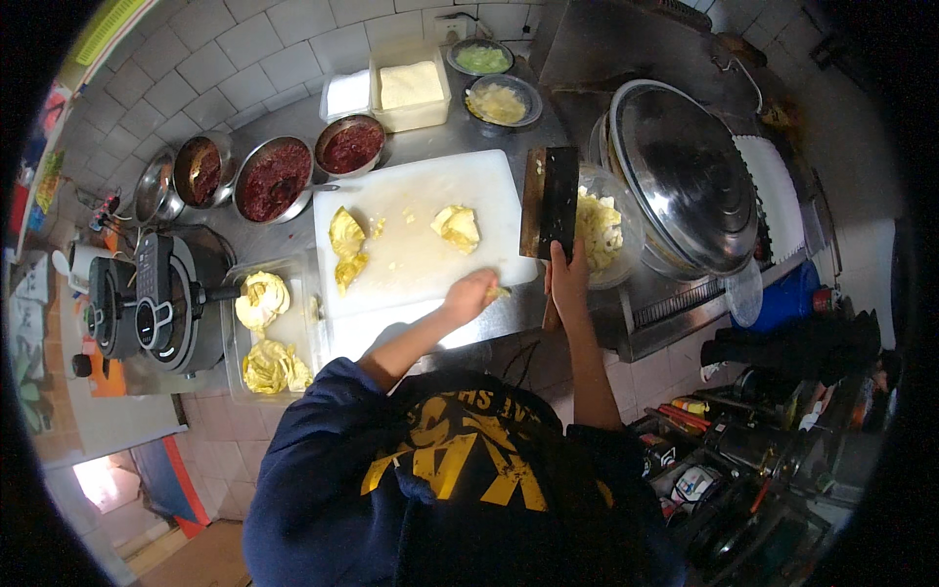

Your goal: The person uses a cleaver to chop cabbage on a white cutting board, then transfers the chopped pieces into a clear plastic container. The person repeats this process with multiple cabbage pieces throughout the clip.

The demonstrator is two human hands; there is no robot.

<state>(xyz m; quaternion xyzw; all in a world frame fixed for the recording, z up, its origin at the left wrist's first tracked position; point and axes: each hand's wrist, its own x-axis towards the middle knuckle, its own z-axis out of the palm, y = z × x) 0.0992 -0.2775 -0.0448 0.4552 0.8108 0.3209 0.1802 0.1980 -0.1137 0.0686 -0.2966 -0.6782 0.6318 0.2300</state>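
My right hand grips a broad-bladed cleaver by its wooden handle. Its blade points away from me, between the white cutting board and a clear bowl of chopped yellow cabbage. Bits of food cling to the blade. Over the board's near edge, my left hand is closed, with a small yellowish-green scrap of cabbage at its fingertips. A cabbage chunk lies on the board's right half, and loose cabbage leaves lie towards its left edge.
Left of the board, a clear tub holds cabbage pieces, beside electric cookers. Metal bowls of dark red paste stand behind, near a container of pale granules. A large lidded pot stands on the right.
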